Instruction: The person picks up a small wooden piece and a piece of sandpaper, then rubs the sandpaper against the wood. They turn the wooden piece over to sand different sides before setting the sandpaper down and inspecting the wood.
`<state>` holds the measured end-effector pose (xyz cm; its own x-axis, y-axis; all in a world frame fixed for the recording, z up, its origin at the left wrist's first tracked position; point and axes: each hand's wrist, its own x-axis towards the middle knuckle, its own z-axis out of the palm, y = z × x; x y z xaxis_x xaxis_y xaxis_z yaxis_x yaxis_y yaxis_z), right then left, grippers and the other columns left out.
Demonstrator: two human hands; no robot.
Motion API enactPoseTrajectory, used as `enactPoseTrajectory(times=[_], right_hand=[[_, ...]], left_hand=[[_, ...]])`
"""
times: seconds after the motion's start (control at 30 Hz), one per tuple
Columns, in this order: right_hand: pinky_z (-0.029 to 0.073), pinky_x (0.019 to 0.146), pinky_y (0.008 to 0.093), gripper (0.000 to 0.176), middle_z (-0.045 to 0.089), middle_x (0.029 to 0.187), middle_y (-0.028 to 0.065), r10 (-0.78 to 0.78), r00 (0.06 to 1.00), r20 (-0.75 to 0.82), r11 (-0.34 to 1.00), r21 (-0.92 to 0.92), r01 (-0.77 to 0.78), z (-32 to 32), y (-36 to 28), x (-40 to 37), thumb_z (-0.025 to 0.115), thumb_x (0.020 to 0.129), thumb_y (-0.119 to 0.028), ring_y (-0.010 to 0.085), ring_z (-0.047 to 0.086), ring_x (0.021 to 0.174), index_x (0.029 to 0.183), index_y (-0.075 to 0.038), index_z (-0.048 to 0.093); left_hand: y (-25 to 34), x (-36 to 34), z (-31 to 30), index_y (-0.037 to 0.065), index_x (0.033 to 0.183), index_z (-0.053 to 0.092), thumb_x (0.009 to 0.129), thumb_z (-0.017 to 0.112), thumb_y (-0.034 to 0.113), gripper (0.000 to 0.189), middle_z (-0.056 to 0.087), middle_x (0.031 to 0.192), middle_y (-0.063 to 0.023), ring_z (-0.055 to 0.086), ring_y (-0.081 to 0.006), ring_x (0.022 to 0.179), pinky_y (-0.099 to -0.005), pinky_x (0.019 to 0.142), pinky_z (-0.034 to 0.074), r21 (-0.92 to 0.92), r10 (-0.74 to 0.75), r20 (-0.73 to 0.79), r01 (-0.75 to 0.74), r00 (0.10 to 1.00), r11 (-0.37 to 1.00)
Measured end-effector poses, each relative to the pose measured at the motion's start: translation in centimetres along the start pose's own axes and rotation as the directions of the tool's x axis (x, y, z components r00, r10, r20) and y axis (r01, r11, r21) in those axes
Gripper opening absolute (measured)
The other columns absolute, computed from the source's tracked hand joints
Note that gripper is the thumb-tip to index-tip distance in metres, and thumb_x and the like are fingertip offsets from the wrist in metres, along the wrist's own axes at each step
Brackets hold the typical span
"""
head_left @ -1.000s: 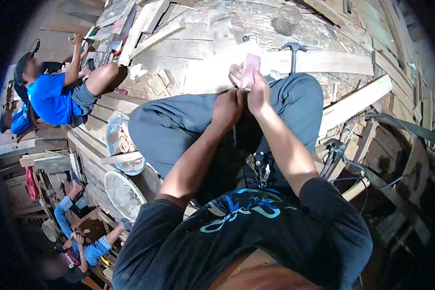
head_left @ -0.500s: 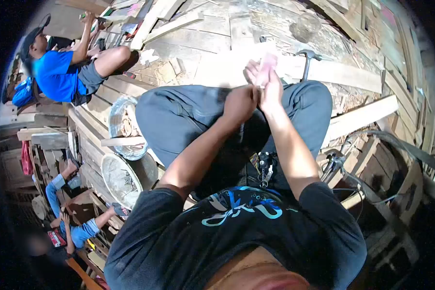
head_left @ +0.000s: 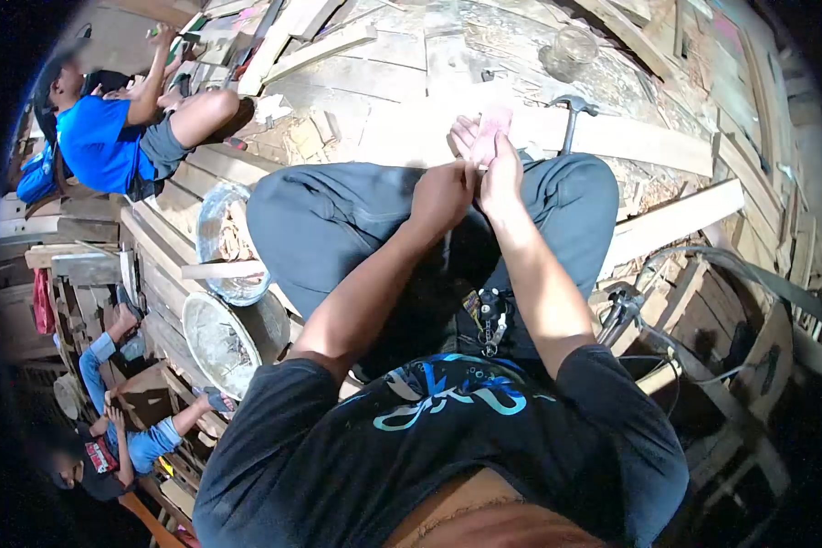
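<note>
My right hand (head_left: 500, 173) holds a flat pink piece (head_left: 494, 123) upward, its thumb on one side and its fingers curled behind the other. Close beside it, my left hand (head_left: 443, 196) is closed in a pinch near the base of the right hand; what it grips is too small to make out. Both hands are above my crossed legs. Beyond them lies a brightly lit pale board (head_left: 630, 144), with a hammer (head_left: 571, 121) across it to the right.
Two buckets, one with wood scraps (head_left: 217, 233) and one greyish (head_left: 219, 342), stand by my left knee. A person in blue (head_left: 100, 137) sits upper left, another person (head_left: 100, 457) lower left. A glass jar (head_left: 571, 53), planks (head_left: 680, 224) and a metal tool (head_left: 619, 310) lie around.
The whole view has shifted slightly left. My hands stay together with the pink piece still held. The person in blue has the head tilted differently, and the lower-left person's head has moved.
</note>
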<state>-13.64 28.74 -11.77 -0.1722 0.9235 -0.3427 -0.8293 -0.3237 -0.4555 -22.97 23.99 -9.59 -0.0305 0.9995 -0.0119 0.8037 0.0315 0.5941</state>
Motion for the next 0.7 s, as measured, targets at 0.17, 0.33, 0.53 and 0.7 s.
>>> enactPoseTrajectory(times=[0.17, 0.33, 0.53, 0.7], right_hand=[[0.044, 0.106, 0.0458, 0.052, 0.054, 0.128, 0.0322, 0.010, 0.999, 0.046, 0.985, -0.173, -0.002, 0.5, 0.3, -0.3, 0.018, 0.106, -0.029, 0.0409, 0.056, 0.120, 0.131, 0.012, 0.039], [0.044, 0.105, 0.0452, 0.053, 0.055, 0.127, 0.0313, -0.055, 0.998, -0.016, 0.996, -0.073, 0.054, 0.5, 0.0, -0.3, 0.020, 0.105, -0.029, 0.0395, 0.057, 0.119, 0.131, 0.014, 0.037], [0.044, 0.104, 0.0440, 0.052, 0.056, 0.126, 0.0313, -0.051, 0.998, -0.026, 0.999, -0.018, 0.051, 0.5, 0.0, -0.1, 0.021, 0.106, -0.028, 0.0391, 0.058, 0.117, 0.130, 0.015, 0.039], [0.044, 0.103, 0.0418, 0.053, 0.059, 0.124, 0.0296, -0.068, 0.997, 0.044, 0.973, -0.216, 0.076, 0.2, 0.6, -0.5, 0.025, 0.106, -0.033, 0.0381, 0.060, 0.115, 0.129, 0.012, 0.042]], left_hand=[[-0.5, 1.1, -0.6, 0.002, 0.090, 0.067, 0.099, 0.047, 0.029, 0.035, 0.064, 0.080, -0.0255, 0.063, -0.0447, 0.078, -0.0494, 0.069, 0.050, -0.164, -0.055, -0.048, 0.047, 0.997, 0.985], [-0.4, -0.1, -0.3, 0.002, 0.090, 0.068, 0.100, 0.043, 0.029, 0.038, 0.064, 0.081, -0.0252, 0.063, -0.0442, 0.076, -0.0486, 0.067, 0.051, 0.060, -0.036, 0.071, 0.031, 0.997, 0.998], [0.0, -0.4, 0.1, 0.001, 0.084, 0.064, 0.100, 0.042, 0.028, 0.039, 0.065, 0.079, -0.0244, 0.064, -0.0434, 0.075, -0.0490, 0.067, 0.051, -0.020, -0.017, 0.043, 0.018, 0.999, 1.000], [-2.1, 1.9, 0.3, 0.004, 0.082, 0.065, 0.094, 0.051, 0.029, 0.031, 0.065, 0.077, -0.0234, 0.064, -0.0427, 0.068, -0.0522, 0.064, 0.051, 0.187, 0.152, -0.049, -0.140, 0.987, 0.972]])
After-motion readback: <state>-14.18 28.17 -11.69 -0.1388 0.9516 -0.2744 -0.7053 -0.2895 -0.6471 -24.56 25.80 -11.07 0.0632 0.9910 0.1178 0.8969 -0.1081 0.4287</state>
